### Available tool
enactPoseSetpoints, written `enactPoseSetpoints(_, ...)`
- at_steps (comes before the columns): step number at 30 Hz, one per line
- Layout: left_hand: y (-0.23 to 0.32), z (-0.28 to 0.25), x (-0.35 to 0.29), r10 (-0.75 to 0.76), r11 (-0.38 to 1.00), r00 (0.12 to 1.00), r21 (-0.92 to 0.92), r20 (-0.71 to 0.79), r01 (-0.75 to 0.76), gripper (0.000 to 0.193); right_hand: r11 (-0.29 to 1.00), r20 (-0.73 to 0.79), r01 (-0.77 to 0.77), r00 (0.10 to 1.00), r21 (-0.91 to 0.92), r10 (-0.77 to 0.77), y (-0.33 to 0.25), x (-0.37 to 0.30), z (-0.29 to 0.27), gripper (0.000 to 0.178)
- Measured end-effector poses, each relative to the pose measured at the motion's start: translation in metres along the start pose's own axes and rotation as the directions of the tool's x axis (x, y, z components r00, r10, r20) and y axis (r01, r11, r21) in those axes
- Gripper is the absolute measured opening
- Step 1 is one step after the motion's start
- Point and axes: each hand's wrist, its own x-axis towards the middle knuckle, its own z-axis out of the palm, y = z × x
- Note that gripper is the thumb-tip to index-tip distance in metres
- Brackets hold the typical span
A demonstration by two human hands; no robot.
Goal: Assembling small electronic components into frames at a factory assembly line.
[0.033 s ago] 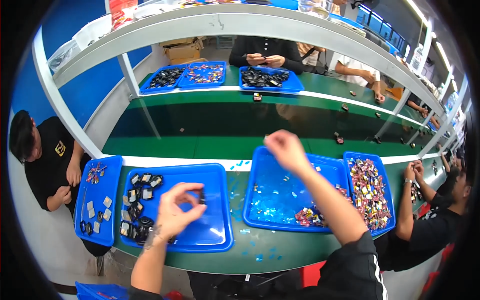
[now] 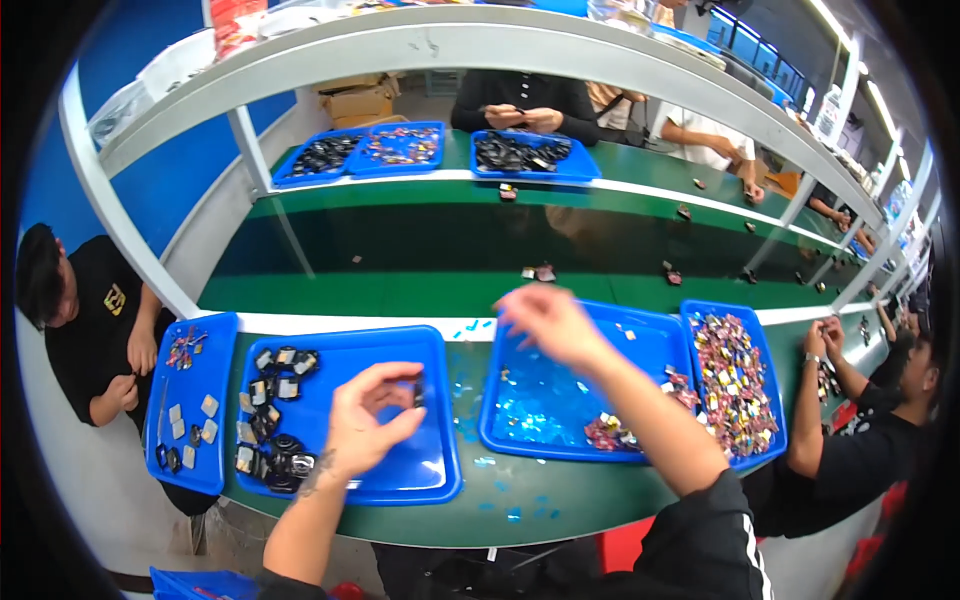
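A blue wall (image 2: pixel 180 175) rises at left while strip lights (image 2: pixel 835 23) glow upper right.

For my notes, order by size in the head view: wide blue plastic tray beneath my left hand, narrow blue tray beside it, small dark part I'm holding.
Wide blue tray
Narrow blue tray
Dark part

Left hand (image 2: pixel 368 425) pinches small dark part (image 2: pixel 419 391) above blue tray (image 2: pixel 345 360) with black parts (image 2: pixel 290 465). Second blue tray (image 2: pixel 648 358) holds blue film bits (image 2: pixel 530 415), pinkish parts (image 2: pixel 608 434); right hand (image 2: pixel 550 322) over its far-left corner, grip unclear.
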Motion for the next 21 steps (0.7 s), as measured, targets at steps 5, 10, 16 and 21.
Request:
enactPoseSetpoints(5, -0.018, 0.058, 0.016, 0.404, 0.853, 0.911, 0.325, 0.081, -0.407, 0.042, 0.847, 0.163, -0.129, 0.985, 0.516, 0.051, -0.016, -0.078, 0.055, 0.028)
enactPoseSetpoints(10, -0.012, 0.078, 0.012, -0.103, 0.962, 0.983, -0.234, 0.153, 0.137, 0.045, 0.997, -0.076, 0.03, 0.996, -0.074, -0.035, -0.012, -0.091, 0.038, 0.024)
enactPoseSetpoints(16, -0.022, 0.065, 0.015, -0.208, 0.953, 0.966, -0.19, 0.152, 0.235, 0.015, 0.87, -0.187, 0.193, 0.934, -0.454, -0.305, -0.011, -0.11, 0.003, 0.017)
enactPoseSetpoints(21, -0.018, 0.058, 0.013, -0.259, 0.888, 0.958, -0.359, 0.126, 0.287, 0.011, 0.505, -0.013, 0.045, 0.994, -0.862, -0.11, 0.023, -0.129, -0.098, 0.015)
